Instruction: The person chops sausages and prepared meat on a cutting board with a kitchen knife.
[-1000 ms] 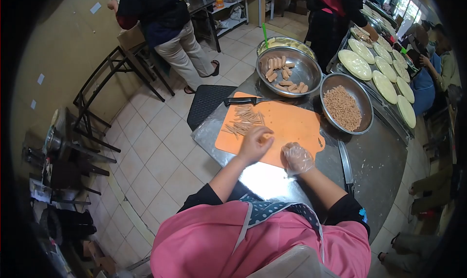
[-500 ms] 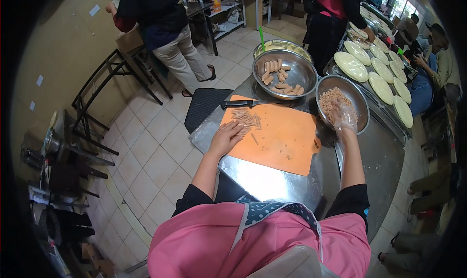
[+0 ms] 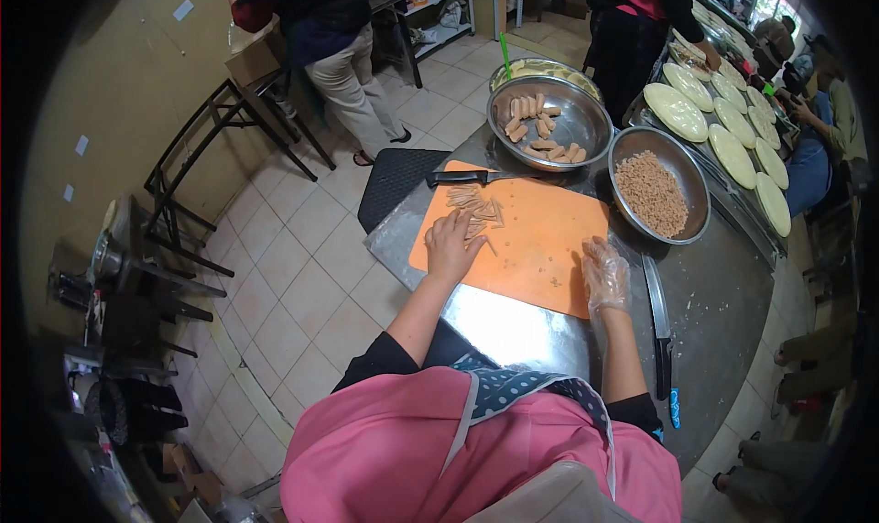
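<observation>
My bare left hand (image 3: 451, 245) lies on the orange cutting board (image 3: 540, 212), its fingers spread against a pile of thin sausage strips (image 3: 469, 199). A knife with a black handle (image 3: 458, 178) rests along the board's far edge, beyond the strips. In a clear plastic glove, my right hand (image 3: 604, 274) is at the board's right edge, fingers extended and holding nothing that I can see. Right of the board stands a metal bowl of small diced pieces (image 3: 650, 193). Another metal bowl (image 3: 591, 120) behind the board contains sausage pieces (image 3: 529, 108).
Two knives, one black-handled (image 3: 663, 363) and one blue-handled (image 3: 675, 408), lie right of my right arm. Oval plates (image 3: 676, 111) line a neighbouring table. One person (image 3: 307, 28) stands at the left wall, another (image 3: 636, 28) beyond the bowls. A black stool (image 3: 394, 189) adjoins the table.
My right hand has left the bowl of diced pieces and come down to the board's right edge. My left hand remains at the strips, its fingers now more spread.
</observation>
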Action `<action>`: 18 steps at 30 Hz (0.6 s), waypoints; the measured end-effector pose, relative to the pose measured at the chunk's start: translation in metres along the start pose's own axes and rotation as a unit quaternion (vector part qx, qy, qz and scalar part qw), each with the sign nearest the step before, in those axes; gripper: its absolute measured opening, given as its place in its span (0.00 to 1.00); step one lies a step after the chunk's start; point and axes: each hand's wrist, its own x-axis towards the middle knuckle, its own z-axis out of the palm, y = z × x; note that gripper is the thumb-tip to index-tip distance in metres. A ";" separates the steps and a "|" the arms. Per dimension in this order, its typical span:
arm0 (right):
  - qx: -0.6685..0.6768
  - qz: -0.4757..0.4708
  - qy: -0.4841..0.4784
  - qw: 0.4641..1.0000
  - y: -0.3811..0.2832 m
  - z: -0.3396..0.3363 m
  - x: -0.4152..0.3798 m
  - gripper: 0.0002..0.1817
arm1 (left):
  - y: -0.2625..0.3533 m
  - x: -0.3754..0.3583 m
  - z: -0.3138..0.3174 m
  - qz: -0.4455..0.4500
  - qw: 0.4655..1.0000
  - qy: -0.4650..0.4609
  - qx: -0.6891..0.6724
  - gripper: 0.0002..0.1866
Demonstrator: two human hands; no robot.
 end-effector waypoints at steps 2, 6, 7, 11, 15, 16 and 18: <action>0.067 0.017 0.015 0.997 -0.004 -0.006 -0.010 0.14 | 0.004 0.004 0.001 -0.012 1.000 -0.006 0.011 0.27; 0.029 0.001 0.066 0.997 0.010 -0.034 -0.030 0.13 | 0.010 0.008 0.002 -0.002 0.999 -0.015 -0.045 0.21; -0.012 -0.019 0.089 0.996 0.021 -0.045 -0.036 0.14 | 0.011 0.008 0.003 0.002 0.998 -0.022 -0.066 0.19; -0.149 0.021 0.103 0.983 0.026 -0.101 -0.066 0.18 | 0.017 0.005 0.009 0.020 0.996 -0.020 -0.082 0.17; -0.308 0.230 0.099 0.918 0.031 -0.124 -0.100 0.25 | 0.043 -0.002 0.013 0.057 0.991 -0.041 -0.113 0.17; -0.339 0.255 0.094 0.901 0.033 -0.126 -0.107 0.28 | 0.051 -0.003 0.014 0.065 0.990 -0.043 -0.117 0.18; -0.328 0.271 0.094 0.900 0.033 -0.128 -0.118 0.29 | 0.068 -0.006 0.008 0.076 0.993 -0.028 -0.084 0.18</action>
